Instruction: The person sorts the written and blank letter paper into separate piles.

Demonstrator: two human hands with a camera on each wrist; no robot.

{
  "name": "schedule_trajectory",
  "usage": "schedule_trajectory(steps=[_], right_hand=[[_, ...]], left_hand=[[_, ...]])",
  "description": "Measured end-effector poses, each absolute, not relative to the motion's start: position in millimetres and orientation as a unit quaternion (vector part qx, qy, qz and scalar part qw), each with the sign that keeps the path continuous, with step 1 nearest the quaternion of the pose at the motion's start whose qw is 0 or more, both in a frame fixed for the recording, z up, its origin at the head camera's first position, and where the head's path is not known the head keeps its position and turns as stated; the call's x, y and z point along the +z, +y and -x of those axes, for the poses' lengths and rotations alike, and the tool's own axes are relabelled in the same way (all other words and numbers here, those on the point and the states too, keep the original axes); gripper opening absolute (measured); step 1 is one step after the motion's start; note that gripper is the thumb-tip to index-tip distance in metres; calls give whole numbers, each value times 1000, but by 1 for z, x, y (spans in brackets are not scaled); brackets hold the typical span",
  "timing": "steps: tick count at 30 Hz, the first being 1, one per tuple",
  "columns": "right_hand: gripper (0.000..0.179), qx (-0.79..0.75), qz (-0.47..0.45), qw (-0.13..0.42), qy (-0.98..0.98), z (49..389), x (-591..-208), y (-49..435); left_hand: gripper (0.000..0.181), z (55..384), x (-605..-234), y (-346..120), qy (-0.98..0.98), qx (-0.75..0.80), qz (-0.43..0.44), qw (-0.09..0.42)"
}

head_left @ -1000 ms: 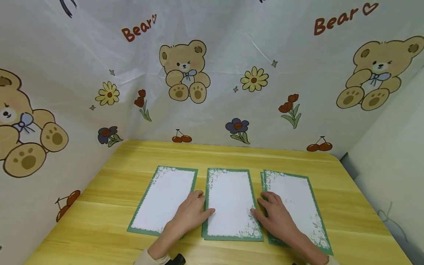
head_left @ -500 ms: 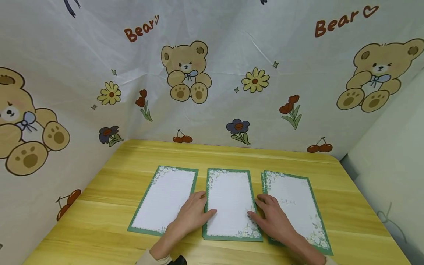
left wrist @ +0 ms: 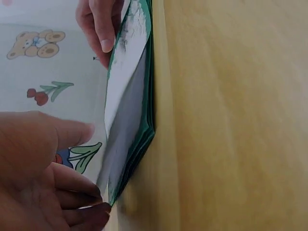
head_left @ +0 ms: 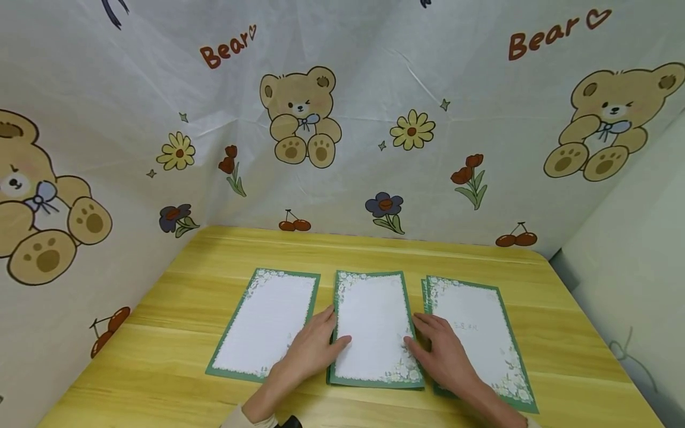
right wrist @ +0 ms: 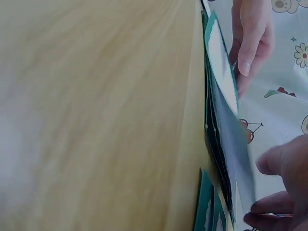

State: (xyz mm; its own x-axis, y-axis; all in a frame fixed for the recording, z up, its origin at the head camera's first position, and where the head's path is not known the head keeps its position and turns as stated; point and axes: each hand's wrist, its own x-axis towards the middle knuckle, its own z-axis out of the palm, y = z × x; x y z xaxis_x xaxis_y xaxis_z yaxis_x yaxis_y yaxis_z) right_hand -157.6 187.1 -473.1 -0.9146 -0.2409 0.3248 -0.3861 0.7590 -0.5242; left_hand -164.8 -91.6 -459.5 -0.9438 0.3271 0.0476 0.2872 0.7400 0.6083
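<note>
The middle stack of green-bordered floral letter paper (head_left: 374, 324) lies between my two hands. Along its left edge my left hand (head_left: 310, 348) holds its fingers at the paper, the thumb over the white face. At the right edge my right hand (head_left: 443, 351) mirrors it, thumb over the border. In the left wrist view the top sheet (left wrist: 126, 67) bows up away from the darker stack below, my left fingertips at its edge and the thumb apart from it. The right wrist view shows the same raised sheet (right wrist: 224, 67) with my right fingertips at its side.
A left sheet (head_left: 267, 315) of the same pattern lies beside my left hand. The right pile (head_left: 476, 309), slightly fanned at its left, bears faint handwriting. Under them is a wood-grain table (head_left: 134, 362); a bear-print cloth (head_left: 342, 196) hangs behind.
Both hands have drawn in closer to the middle stack, the right shifting off the right pile's edge. The top sheet has risen slightly, its edges now showing a gap.
</note>
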Motion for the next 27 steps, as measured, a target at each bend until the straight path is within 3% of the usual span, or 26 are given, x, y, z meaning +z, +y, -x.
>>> schedule_trajectory(steps=[6, 13, 19, 27], right_hand=[[37, 407, -127, 90, -900, 159, -474, 189], [37, 478, -84, 36, -873, 163, -470, 189], [39, 537, -54, 10, -842, 166, -461, 192], [44, 578, -62, 20, -814, 171, -455, 196]], left_hand=[[43, 167, -462, -93, 893, 419, -163, -13], [43, 172, -463, -97, 860, 484, -162, -6], [42, 175, -462, -99, 815, 568, -112, -5], [38, 181, -458, -101, 761, 645, -55, -41]])
